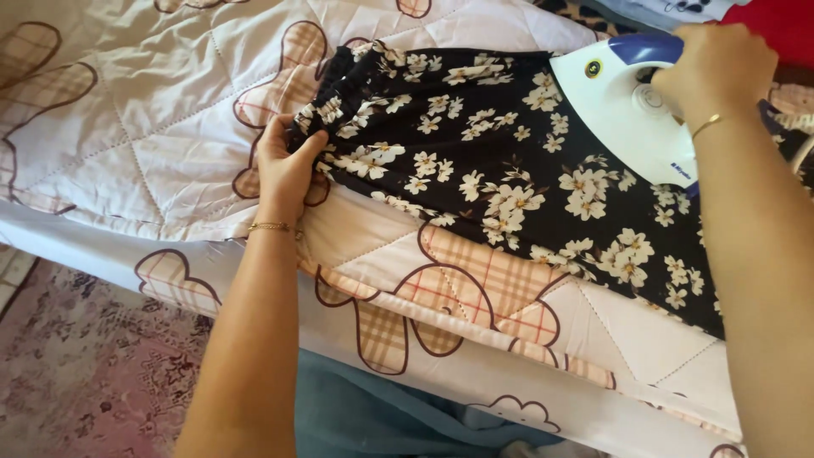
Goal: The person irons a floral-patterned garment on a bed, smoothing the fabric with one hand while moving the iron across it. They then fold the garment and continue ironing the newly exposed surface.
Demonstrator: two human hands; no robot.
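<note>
The white iron (623,114) carries a small blue label low on its side. The right hand (715,66) wraps its blue handle; the left hand (284,165) pinches the black floral garment's (509,170) gathered waistband on the quilt (153,144).

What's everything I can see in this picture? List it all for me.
Floral garment: one, black with cream flowers, spread on the quilt.
Iron: one, white with blue handle, on the garment's upper right.
Quilt: one, pale with checked brown shapes, under the garment.
Rug: one, faded pink, floor lower left.
Teal cloth: one, bottom centre.
Bracelets: two, gold, one per wrist.
Left hand: gripping the garment's gathered edge.
Right hand: around the iron's handle.
</note>
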